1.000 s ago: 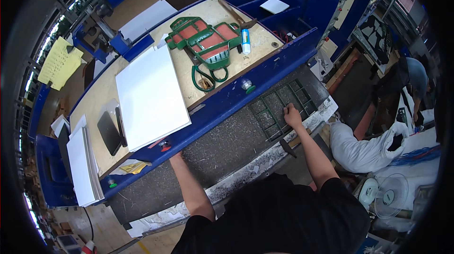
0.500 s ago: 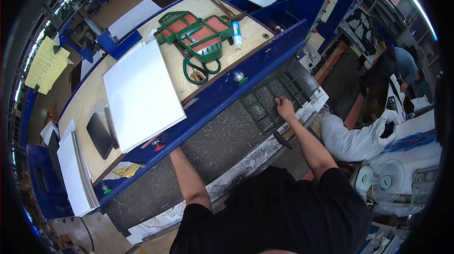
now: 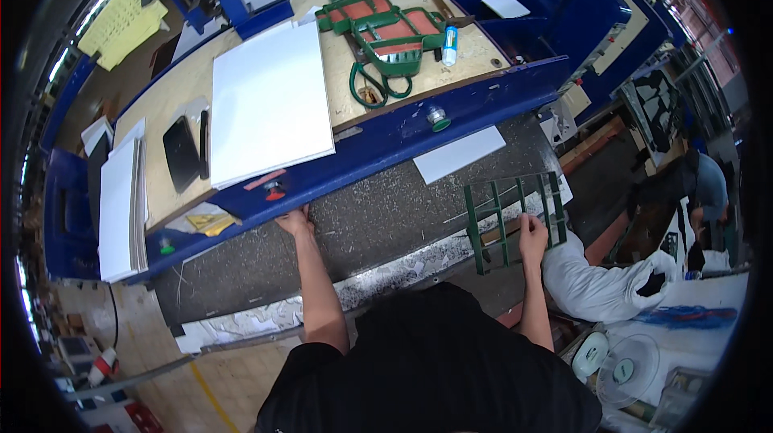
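My right hand (image 3: 532,236) grips a green metal cutting die (image 3: 502,225), a ladder-like frame with open compartments. It is raised and tilted above the front edge of the dark press bed (image 3: 362,207). At the front edge of the blue press beam (image 3: 354,161), just below a red push button (image 3: 274,190), is my left hand (image 3: 296,221). The beam partly hides its fingers, so their grip is unclear. A small white sheet (image 3: 459,154) lies on the bed, left of and beyond the die.
On the beam's wooden top sit a stack of white sheets (image 3: 272,103), green dies with red padding (image 3: 390,30), green scissors (image 3: 378,85), a glue tube (image 3: 450,46) and a black phone (image 3: 182,151). A white sack (image 3: 596,280) and a fan (image 3: 624,370) stand at right. Another person (image 3: 708,183) works beyond.
My right hand has lifted the green die off the bed and brought it nearer me, uncovering the white sheet. My left hand now shows at the beam's edge. The view has shifted.
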The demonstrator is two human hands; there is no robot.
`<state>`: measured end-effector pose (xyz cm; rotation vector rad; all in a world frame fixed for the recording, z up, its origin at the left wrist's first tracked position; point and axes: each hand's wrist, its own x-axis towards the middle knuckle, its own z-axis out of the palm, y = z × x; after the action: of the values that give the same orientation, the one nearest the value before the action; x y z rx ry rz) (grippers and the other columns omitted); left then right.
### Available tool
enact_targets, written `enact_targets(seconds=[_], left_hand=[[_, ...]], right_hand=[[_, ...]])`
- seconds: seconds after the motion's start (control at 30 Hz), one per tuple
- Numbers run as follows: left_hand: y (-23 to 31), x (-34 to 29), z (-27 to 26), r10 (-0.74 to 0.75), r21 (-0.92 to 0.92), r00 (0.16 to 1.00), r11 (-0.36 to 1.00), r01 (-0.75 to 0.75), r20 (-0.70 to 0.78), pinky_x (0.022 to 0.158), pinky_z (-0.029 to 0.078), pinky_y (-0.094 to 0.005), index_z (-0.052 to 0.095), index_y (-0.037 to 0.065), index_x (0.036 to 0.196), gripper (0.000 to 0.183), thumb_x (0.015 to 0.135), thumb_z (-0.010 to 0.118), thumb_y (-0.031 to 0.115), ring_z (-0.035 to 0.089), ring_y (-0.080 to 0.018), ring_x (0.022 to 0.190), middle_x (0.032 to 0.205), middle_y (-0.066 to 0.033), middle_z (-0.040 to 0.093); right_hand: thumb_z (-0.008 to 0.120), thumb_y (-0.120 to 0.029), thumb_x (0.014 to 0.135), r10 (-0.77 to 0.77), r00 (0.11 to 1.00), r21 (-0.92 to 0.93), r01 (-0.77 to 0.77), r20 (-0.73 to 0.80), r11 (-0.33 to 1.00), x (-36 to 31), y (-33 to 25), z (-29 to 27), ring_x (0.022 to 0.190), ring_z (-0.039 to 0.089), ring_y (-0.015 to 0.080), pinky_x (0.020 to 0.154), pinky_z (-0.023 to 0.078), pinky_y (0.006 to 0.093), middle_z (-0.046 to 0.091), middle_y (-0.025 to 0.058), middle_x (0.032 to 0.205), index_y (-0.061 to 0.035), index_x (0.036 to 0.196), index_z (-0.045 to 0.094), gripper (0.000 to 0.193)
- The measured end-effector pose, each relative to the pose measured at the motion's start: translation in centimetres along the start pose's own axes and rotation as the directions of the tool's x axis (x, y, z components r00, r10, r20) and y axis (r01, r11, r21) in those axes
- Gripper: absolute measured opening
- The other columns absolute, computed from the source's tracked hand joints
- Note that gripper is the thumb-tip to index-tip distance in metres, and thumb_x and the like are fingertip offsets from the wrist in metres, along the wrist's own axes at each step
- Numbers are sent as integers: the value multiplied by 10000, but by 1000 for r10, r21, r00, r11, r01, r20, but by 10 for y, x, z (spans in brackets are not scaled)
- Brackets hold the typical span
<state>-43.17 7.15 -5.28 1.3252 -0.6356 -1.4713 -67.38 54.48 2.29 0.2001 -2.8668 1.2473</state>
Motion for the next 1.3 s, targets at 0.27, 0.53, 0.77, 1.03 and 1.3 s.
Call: enact_targets(seconds=[0.27, 0.53, 0.77, 1.03, 1.3], left_hand=[[-4, -23, -87, -46, 75, 999, 996, 47, -21, 670, 643, -341, 386, 53, 1326, 591, 826, 650, -119, 671, -255, 899, 1139, -160, 595], [0, -30, -122, -42, 110, 999, 993, 39, 28, 701, 634, -324, 388, 55, 1317, 581, 831, 669, -93, 668, -241, 901, 1141, -144, 597], [-1, -46, -129, -44, 150, 999, 988, 40, 19, 710, 632, -335, 411, 37, 1284, 517, 847, 656, -87, 655, -242, 937, 1166, -138, 582], [5, -48, -136, -36, 133, 999, 991, 31, 29, 747, 626, -362, 412, 23, 1272, 483, 863, 647, -76, 651, -237, 949, 1152, -139, 583], [12, -58, -152, -92, 220, 995, 971, 98, -34, 532, 549, -272, 571, -34, 945, 223, 871, 718, 116, 652, -161, 570, 720, -117, 668]], right_hand=[[626, -247, 948, 72, 997, 129, -73, 10, 989, -14, 36, -13, 607, 457, 74, 562, 391, 261, 554, 3, 654, 56, 933, 678, 307], [649, -244, 942, 47, 997, 193, -59, 69, 979, 7, 42, -14, 600, 415, 51, 531, 340, 232, 526, -30, 658, 64, 925, 672, 309], [644, -249, 948, 30, 991, 239, -60, 130, 969, 10, 40, -8, 609, 414, 39, 535, 335, 226, 526, -35, 653, 64, 920, 679, 316], [640, -201, 940, 70, 970, 365, -154, 234, 918, 9, 47, 40, 636, 422, 45, 565, 343, 216, 546, -42, 688, 56, 980, 698, 266], [576, -252, 967, -10, 928, 252, -91, 373, 963, -12, -5, 60, 579, 368, 40, 506, 276, 236, 471, -62, 629, 25, 939, 709, 309]])
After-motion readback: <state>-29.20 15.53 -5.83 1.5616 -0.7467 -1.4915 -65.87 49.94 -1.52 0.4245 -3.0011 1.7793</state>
